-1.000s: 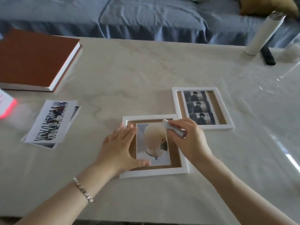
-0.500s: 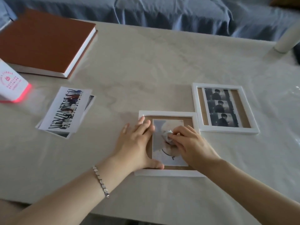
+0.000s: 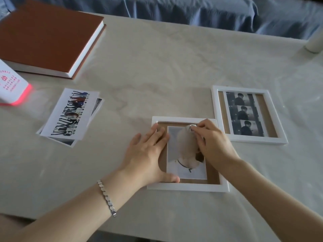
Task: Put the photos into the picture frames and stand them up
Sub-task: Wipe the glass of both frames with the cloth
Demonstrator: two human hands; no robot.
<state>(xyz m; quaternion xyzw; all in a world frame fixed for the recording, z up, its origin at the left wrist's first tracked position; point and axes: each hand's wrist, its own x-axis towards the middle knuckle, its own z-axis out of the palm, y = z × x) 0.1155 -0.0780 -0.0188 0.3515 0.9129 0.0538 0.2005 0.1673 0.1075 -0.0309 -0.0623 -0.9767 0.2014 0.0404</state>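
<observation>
The right hand (image 3: 213,145) mostly hides a small pale object (image 3: 190,127); the white cylinder (image 3: 315,43) is cropped.

Looks like somebody's living room — a blue-draped sofa (image 3: 192,11) sits right behind a pale marble-look table (image 3: 157,58), with a brown hardcover book (image 3: 43,35) and loose photo prints (image 3: 70,114) lying on it.

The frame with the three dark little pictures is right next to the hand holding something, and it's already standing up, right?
Not quite. The frame with the three dark pictures is next to the right hand, which pinches a small pale thing, but it isn't standing up. It lies flat on the table. The head view shows this.
</observation>
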